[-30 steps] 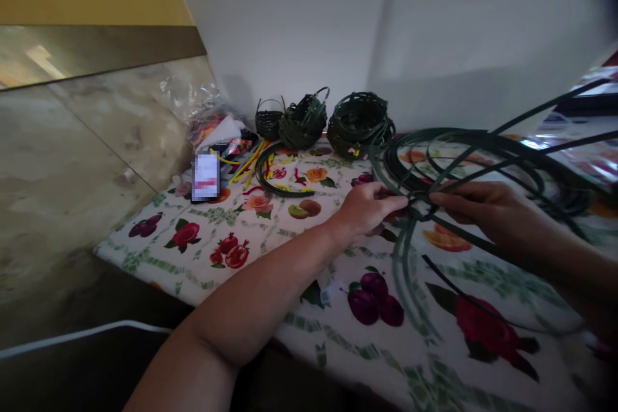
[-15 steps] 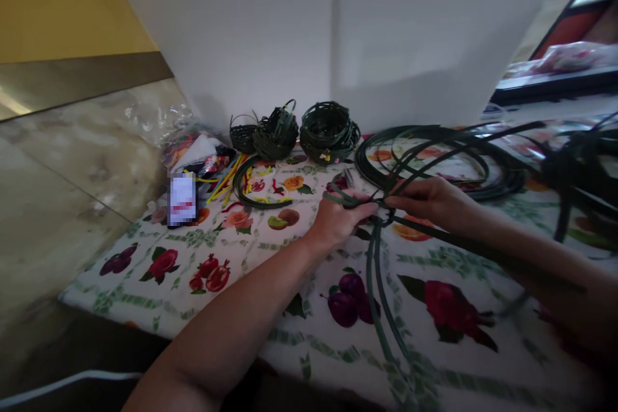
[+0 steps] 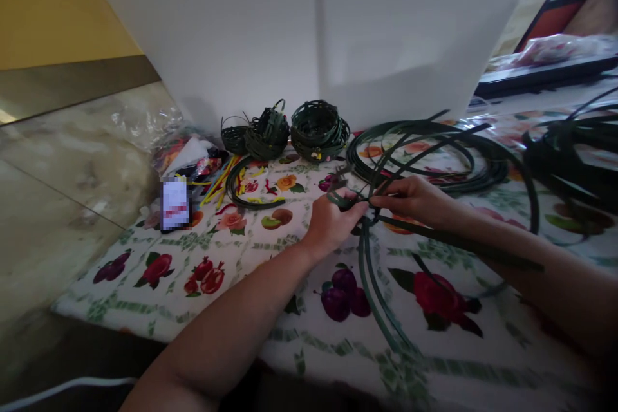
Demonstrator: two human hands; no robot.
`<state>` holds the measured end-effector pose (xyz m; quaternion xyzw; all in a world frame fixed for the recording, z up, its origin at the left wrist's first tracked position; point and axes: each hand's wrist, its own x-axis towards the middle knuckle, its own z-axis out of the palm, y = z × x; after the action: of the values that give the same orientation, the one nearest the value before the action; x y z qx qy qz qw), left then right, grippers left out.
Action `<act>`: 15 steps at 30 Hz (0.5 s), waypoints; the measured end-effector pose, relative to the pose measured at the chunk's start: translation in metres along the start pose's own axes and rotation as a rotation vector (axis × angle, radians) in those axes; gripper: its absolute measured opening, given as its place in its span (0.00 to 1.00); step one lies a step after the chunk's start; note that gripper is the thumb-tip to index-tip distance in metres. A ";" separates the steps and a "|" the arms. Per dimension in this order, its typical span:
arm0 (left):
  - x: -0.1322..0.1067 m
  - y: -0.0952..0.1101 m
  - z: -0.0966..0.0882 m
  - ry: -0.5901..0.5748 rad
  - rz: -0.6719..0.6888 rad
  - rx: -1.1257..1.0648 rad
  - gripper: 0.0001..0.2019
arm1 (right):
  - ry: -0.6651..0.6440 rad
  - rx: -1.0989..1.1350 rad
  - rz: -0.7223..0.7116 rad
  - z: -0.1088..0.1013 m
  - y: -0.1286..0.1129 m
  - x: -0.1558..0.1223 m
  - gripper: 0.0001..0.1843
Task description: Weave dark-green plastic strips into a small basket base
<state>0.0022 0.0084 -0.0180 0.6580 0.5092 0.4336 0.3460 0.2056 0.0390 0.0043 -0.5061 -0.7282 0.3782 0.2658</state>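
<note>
Dark green weaving strips [image 3: 367,257] cross one another between my hands, with long loose ends hanging toward me and others sticking out right and up. My left hand [image 3: 338,215] pinches the crossing from the left, thumb on top, and a small strip loop shows beside its fingers. From the right, my right hand [image 3: 410,199] grips a strip between thumb and fingertips close to the same crossing. The exact weave under the fingertips is too small and dark to make out.
Several woven green baskets [image 3: 316,129] stand by the white wall. Large strip coils [image 3: 483,187] lie behind and right of my hands. Left are a small coil [image 3: 236,196] with yellow and red bits, a phone [image 3: 175,205] and plastic bags [image 3: 168,148]. A fruit-print cloth [image 3: 309,351] covers the table.
The view has shifted slightly, so everything sits a little further left. My hands stay at the crossing; the strips sticking up and right have swung a little.
</note>
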 end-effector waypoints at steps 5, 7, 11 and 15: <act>0.000 -0.001 0.000 0.025 0.110 0.035 0.01 | -0.032 0.111 0.066 0.000 0.001 -0.002 0.35; 0.000 0.000 0.000 0.026 0.103 0.039 0.00 | -0.041 0.156 0.065 -0.001 0.002 -0.002 0.33; 0.001 0.000 -0.001 0.010 0.103 0.032 0.02 | -0.090 0.231 0.062 0.000 0.003 -0.004 0.30; 0.004 -0.003 -0.002 0.014 0.141 0.041 0.02 | -0.142 0.281 0.068 0.001 0.003 -0.004 0.31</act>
<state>-0.0003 0.0126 -0.0190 0.6961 0.4728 0.4509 0.2975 0.2082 0.0352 0.0014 -0.4603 -0.6674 0.5201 0.2687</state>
